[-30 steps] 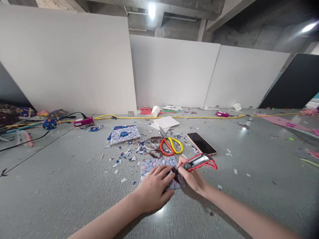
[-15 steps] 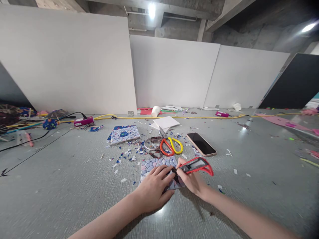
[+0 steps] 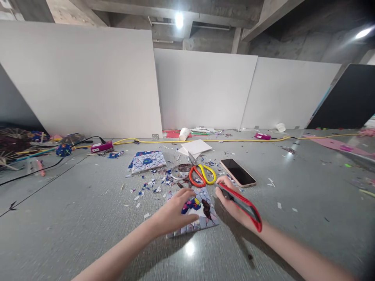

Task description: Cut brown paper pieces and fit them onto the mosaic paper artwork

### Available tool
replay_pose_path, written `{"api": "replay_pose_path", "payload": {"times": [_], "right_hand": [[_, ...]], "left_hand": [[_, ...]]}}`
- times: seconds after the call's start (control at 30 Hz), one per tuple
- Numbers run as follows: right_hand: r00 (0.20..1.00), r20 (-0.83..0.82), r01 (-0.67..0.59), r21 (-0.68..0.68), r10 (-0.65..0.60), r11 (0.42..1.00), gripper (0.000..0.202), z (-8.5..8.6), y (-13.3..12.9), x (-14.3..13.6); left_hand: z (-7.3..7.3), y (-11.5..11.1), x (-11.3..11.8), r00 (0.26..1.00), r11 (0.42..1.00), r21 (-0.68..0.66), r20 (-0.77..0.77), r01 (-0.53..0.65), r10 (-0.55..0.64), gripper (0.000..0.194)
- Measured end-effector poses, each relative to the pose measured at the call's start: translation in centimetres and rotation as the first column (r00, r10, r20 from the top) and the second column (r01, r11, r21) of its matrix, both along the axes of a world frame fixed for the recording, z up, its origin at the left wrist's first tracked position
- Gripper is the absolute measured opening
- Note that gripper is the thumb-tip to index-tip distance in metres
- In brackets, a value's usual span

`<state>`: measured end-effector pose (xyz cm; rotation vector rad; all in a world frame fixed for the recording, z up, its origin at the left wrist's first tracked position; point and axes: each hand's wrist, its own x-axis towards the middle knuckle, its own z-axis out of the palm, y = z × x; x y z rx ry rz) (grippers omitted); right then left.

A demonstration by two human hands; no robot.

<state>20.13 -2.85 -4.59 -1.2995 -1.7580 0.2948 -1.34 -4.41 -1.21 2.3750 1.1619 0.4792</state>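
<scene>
A square panel [image 3: 209,222] with a pebble pattern lies on the table in front of me. On it are blue floral pieces [image 3: 191,204], a white patch and a dark brown piece [image 3: 206,209]. My left hand [image 3: 177,208] is over the panel's left part, fingers apart and holding nothing; whether it touches the panel I cannot tell. Just right of the panel, my right hand [image 3: 230,199] is closed around a red and grey utility knife [image 3: 241,205], whose handle slants down to the right. Its blade tip is not clear to see.
Scissors [image 3: 202,175] with red and yellow handles lie beyond the panel, beside a roll of tape [image 3: 180,171]. A phone [image 3: 238,172] is to their right. Another patterned panel [image 3: 149,161], white cards [image 3: 196,147], a paper cup [image 3: 184,134] and scattered scraps lie farther back.
My right hand has drawn back rightward off the panel with the knife, whose handle now tilts downward. My left hand has lifted and opened, uncovering the blue and brown pieces.
</scene>
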Motion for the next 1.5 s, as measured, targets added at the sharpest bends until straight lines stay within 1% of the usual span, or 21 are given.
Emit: {"api": "replay_pose_path", "payload": {"times": [0.1, 0.17, 0.27, 0.33, 0.43, 0.53, 0.63, 0.73, 0.8, 0.83, 0.87, 0.93, 0.97, 1.07, 1.13, 1.2, 1.27, 1.33, 1.37, 1.43, 1.5], "right_hand": [[0.973, 0.205, -0.123, 0.053, 0.11, 0.991, 0.011, -0.4, 1.1, 1.2], [0.899, 0.404, -0.225, 0.103, 0.166, 0.969, 0.014, -0.8, 1.6, 1.9], [0.745, 0.659, -0.291, 0.18, 0.105, 0.939, 0.017, -1.0, 1.7, 2.4], [0.658, 0.752, -0.307, 0.209, 0.048, 0.928, 0.018, -0.9, 1.6, 2.4], [0.604, 0.797, -0.323, 0.234, 0.009, 0.917, 0.02, -0.5, 1.5, 2.2], [0.639, 0.769, -0.315, 0.222, 0.033, 0.923, 0.02, -0.2, 1.3, 2.1], [0.757, 0.644, -0.28, 0.167, 0.111, 0.945, 0.017, 0.0, 1.1, 1.8], [0.924, 0.347, -0.203, 0.095, 0.159, 0.974, 0.012, 0.4, 0.6, 1.3], [0.979, 0.127, -0.165, 0.006, 0.162, 0.986, 0.016, 0.8, 0.1, 0.8], [0.984, 0.032, -0.173, -0.045, 0.174, 0.984, 0.018, 1.0, -0.1, 0.4], [0.977, -0.055, -0.208, -0.086, 0.204, 0.974, 0.021, 1.1, -0.4, 0.1], [0.94, -0.203, -0.302, -0.109, 0.276, 0.947, 0.028, 1.2, -0.8, -0.7], [0.919, -0.255, -0.335, -0.102, 0.301, 0.937, 0.032, 1.2, -1.0, -1.0], [0.887, -0.289, -0.408, -0.12, 0.361, 0.905, 0.042, 1.0, -1.6, -1.9], [0.878, -0.243, -0.456, -0.154, 0.413, 0.877, 0.049, 1.1, -2.1, -2.2], [0.879, -0.188, -0.464, -0.131, 0.438, 0.876, 0.055, 1.1, -2.3, -2.2], [0.905, -0.128, -0.416, -0.076, 0.405, 0.906, 0.054, 1.1, -2.4, -2.1], [0.937, -0.078, -0.346, -0.045, 0.342, 0.937, 0.049, 0.9, -2.2, -1.9], [0.949, -0.06, -0.314, -0.048, 0.311, 0.948, 0.045, 0.7, -2.1, -1.8], [0.963, -0.034, -0.268, -0.07, 0.266, 0.961, 0.039, 0.3, -1.9, -1.6], [0.968, -0.02, -0.252, -0.089, 0.251, 0.964, 0.032, 0.0, -1.7, -1.5]], "left_hand": [[0.3, 1.0, -1.2, 0.977, 0.987, 0.066, -0.146, -0.149, 0.157, 0.06], [0.3, 1.4, -1.9, 0.953, 0.984, 0.025, -0.246, -0.178, 0.178, 0.073], [0.3, 1.6, -2.3, 0.931, 0.983, -0.026, -0.326, -0.18, 0.162, 0.083], [0.3, 1.5, -2.3, 0.928, 0.985, -0.013, -0.338, -0.174, 0.16, 0.084], [0.3, 1.3, -2.5, 0.932, 0.985, -0.01, -0.325, -0.171, 0.159, 0.085], [0.4, 1.3, -3.0, 0.934, 0.981, -0.046, -0.318, -0.187, 0.163, 0.092], [0.7, 1.6, -3.4, 0.938, 0.977, -0.034, -0.289, -0.209, 0.191, 0.089], [1.4, 1.8, -3.1, 0.961, 0.974, 0.004, -0.161, -0.229, 0.226, 0.069], [1.7, 1.6, -2.3, 0.976, 0.975, -0.047, 0.014, -0.217, 0.218, 0.05], [1.8, 1.4, -1.7, 0.97, 0.972, -0.131, 0.121, -0.193, 0.209, 0.043], [1.7, 1.1, -1.1, 0.947, 0.949, -0.279, 0.237, -0.149, 0.218, 0.037], [1.3, 0.3, 0.2, 0.835, 0.811, -0.583, 0.471, 0.053, 0.284, 0.034], [0.9, -0.1, 0.8, 0.775, 0.739, -0.658, 0.539, 0.142, 0.33, 0.032], [-0.2, -1.4, 2.1, 0.698, 0.553, -0.769, 0.586, 0.32, 0.411, 0.029], [-0.7, -1.8, 2.4, 0.687, 0.487, -0.783, 0.597, 0.387, 0.414, 0.027], [-0.8, -1.6, 2.3, 0.657, 0.475, -0.777, 0.616, 0.413, 0.435, 0.029], [-0.6, -1.0, 1.9, 0.587, 0.507, -0.764, 0.638, 0.399, 0.499, 0.029], [-0.3, -0.1, 1.1, 0.502, 0.541, -0.76, 0.647, 0.361, 0.574, 0.018], [-0.2, 0.4, 0.7, 0.483, 0.52, -0.772, 0.635, 0.365, 0.603, 0.017], [0.0, 1.5, -0.4, 0.493, 0.445, -0.811, 0.584, 0.38, 0.644, 0.035], [0.1, 2.3, -1.3, 0.488, 0.426, -0.82, 0.57, 0.382, 0.661, 0.045]]}}
